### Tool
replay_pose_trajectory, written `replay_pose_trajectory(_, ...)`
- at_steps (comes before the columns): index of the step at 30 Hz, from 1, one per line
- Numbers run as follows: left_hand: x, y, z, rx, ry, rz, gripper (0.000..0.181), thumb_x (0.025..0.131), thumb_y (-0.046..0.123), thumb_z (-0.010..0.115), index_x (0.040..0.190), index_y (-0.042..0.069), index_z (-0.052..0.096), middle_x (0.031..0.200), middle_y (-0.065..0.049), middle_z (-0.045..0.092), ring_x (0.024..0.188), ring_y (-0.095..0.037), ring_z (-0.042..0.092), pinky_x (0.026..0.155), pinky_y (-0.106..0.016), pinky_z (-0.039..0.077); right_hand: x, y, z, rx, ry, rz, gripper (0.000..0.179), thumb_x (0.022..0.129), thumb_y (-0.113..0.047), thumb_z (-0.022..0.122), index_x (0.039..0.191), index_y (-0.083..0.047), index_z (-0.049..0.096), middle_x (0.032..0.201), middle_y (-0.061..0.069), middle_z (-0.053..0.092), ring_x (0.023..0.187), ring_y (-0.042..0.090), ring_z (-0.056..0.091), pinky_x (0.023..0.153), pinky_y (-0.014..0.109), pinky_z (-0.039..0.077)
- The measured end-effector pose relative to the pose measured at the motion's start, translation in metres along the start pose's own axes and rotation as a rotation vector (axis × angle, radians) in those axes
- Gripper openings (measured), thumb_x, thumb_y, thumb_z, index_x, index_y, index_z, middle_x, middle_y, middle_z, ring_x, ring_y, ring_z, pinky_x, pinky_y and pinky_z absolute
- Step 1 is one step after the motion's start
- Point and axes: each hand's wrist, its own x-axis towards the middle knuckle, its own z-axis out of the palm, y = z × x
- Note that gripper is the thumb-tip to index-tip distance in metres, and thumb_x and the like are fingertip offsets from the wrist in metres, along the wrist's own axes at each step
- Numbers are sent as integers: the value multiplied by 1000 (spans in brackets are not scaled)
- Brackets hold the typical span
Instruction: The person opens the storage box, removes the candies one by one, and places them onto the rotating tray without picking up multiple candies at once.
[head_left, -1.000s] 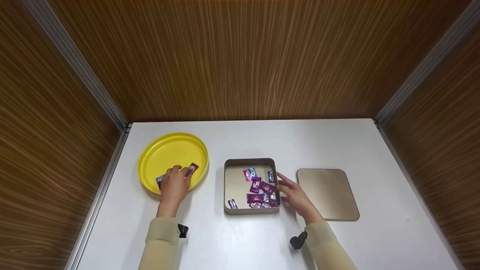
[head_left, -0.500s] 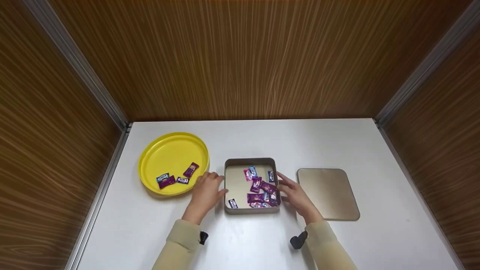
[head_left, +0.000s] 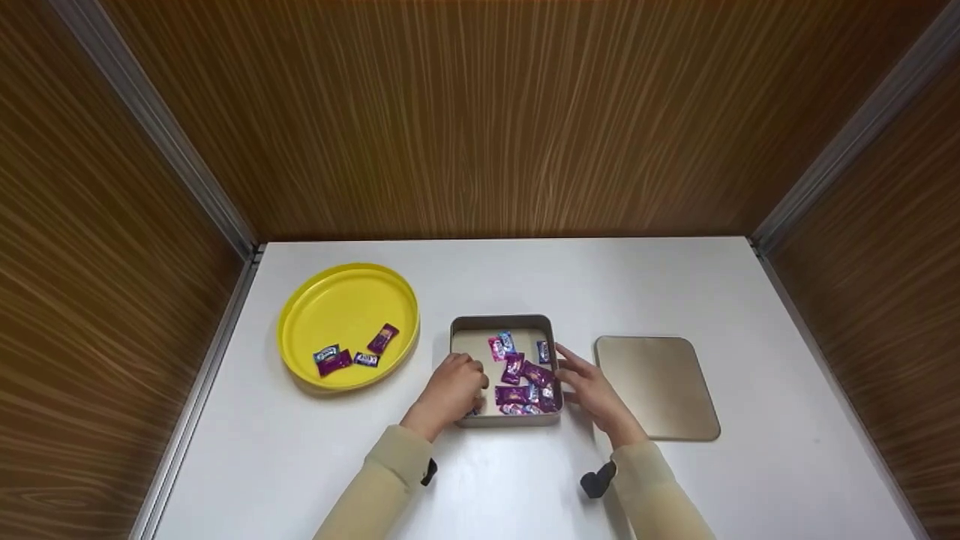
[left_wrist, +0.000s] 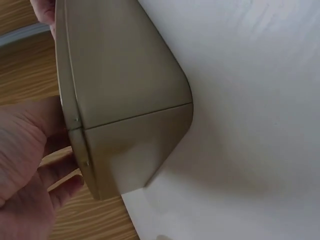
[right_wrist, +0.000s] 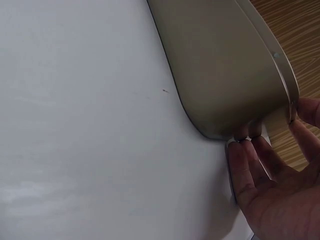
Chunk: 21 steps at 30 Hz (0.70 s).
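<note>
A square metal tin (head_left: 468, 342) holds several wrapped candies (head_left: 512, 395), mostly purple, with some blue and pink. My left hand (head_left: 450, 391) reaches over the tin's left rim, fingers bent down inside by the near left corner. Part of a small candy (head_left: 471, 412) shows under it; the tin's wall hides the fingertips in the left wrist view, so whether they pinch it is unclear. My right hand (head_left: 596, 394) rests spread fingers against the tin's right side. In the right wrist view, fingertips (right_wrist: 239, 155) touch the outer wall near a corner.
On the left stands a round yellow tray (head_left: 337, 300) with several candies, among them a purple candy (head_left: 383, 339). Right of the tin lies its flat metal lid (head_left: 656, 386), partly behind my right hand. Wood-grain panels (head_left: 480, 120) enclose the white table (head_left: 480, 277).
My left hand let go of a purple candy in the yellow tray, then moved right to the tin and reached in over its left rim. My right hand stayed at the tin's side.
</note>
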Motion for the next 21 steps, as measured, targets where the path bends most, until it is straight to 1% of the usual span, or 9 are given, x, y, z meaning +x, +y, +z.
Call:
replay_pose_trajectory(2,2,1,2,-6,-21,20,13,72,13,82,84,16,78,83,3,68,80,-19,59,84,-36,45,0,0,0,0,-5,-4,57,97,-8,54,152,-13,38,145,28,40,125,43,49,97,51,46)
replay_pose_trajectory(5,5,1,4,-38,-75,15,10,72,7,79,78,15,77,75,5,68,72,-18,60,79,-37,43,0,-1,0,-13,1,6,57,97,-9,54,152,-15,38,146,26,41,126,42,49,97,50,47)
replay_pose_trajectory(9,8,2,4,-79,-135,-9,13,73,2,77,74,15,75,70,6,68,68,-16,61,82,-40,42,0,0,-1,-32,8,13,57,97,-11,53,152,-16,38,147,25,40,126,42,48,97,51,46)
replay_pose_trajectory(12,9,1,5,-84,-141,-10,15,73,1,75,76,16,76,72,6,69,69,-16,63,84,-40,41,0,0,-1,-31,3,9,57,97,-11,53,152,-15,37,147,26,39,127,43,48,98,51,46)
replay_pose_trajectory(15,9,0,6,-77,-130,-1,16,73,2,76,76,17,76,73,7,69,71,-15,64,82,-39,41,0,0,-1,-20,-1,6,57,97,-10,54,152,-15,38,147,27,38,126,43,48,98,51,46)
replay_pose_trajectory(18,9,-1,7,-65,-132,-1,13,70,7,83,76,17,75,73,7,69,71,-15,64,80,-38,40,0,0,-1,-9,-10,-5,58,97,-10,54,152,-13,37,147,28,38,126,44,48,98,52,45)
replay_pose_trajectory(21,10,-2,10,-40,-133,-6,15,68,13,86,73,16,73,72,7,67,71,-15,62,78,-36,39,-1,0,-1,-4,-9,-4,58,97,-10,54,152,-14,37,145,26,41,126,43,49,98,52,45)
